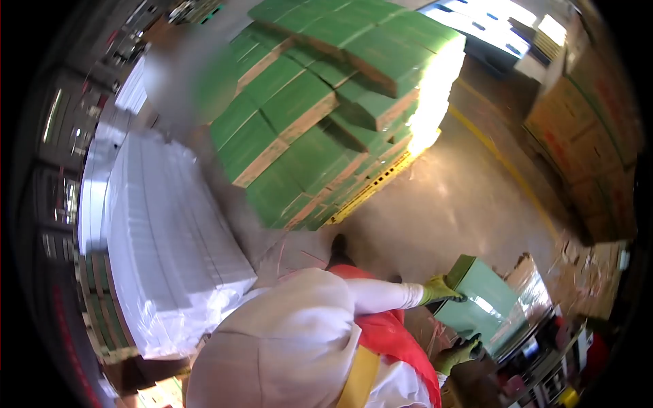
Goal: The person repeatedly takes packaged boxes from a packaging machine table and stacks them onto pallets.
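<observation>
Left grip [439, 290] tight on green box [481, 298], right grip [461, 353] unclear, shiny bundle [533, 287] just beyond, green stack [303, 102] apart.

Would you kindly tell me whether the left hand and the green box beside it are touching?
Touching. The head view shows the left hand at the near edge of the green box, its gloved fingers lying over the side.

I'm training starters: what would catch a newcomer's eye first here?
The stack of green cardboard boxes, top centre, glaring along one edge. Next, the white plastic-wrapped load at left, then the left hand, gloved in yellow-green, on a green cardboard box, lower right.
</observation>
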Demonstrator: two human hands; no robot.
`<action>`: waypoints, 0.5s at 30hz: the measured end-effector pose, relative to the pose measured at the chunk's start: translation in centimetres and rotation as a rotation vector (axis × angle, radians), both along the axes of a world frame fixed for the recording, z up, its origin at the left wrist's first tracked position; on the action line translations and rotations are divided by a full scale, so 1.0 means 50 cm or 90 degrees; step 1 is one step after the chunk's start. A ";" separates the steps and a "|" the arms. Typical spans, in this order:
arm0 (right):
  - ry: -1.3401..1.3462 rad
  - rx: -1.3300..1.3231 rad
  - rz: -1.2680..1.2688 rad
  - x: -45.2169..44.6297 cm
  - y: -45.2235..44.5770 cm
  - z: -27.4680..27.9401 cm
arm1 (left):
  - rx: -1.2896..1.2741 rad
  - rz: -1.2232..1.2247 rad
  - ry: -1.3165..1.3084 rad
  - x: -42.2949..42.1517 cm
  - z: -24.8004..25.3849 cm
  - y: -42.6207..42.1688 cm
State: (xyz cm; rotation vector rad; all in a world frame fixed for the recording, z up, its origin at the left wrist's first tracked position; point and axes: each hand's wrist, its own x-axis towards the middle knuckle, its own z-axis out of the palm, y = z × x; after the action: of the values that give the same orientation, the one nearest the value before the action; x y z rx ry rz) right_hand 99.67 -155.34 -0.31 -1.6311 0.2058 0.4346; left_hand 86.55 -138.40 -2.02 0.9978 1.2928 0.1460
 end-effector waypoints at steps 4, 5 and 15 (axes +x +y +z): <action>0.031 0.002 0.048 -0.163 0.128 0.044 | -0.034 0.146 -0.154 -0.202 0.022 -0.008; 0.112 -0.085 0.077 -0.192 0.144 0.001 | -0.078 0.206 -0.177 -0.256 0.037 0.001; -0.034 0.071 1.009 -0.644 0.569 0.040 | 0.040 0.661 -0.298 -0.761 0.044 0.151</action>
State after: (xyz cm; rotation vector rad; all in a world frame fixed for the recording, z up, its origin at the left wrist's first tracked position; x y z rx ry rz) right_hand 67.44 -126.90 1.70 -1.3921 -1.2208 1.5216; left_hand 48.50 -130.86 0.16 0.2196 1.2479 1.1468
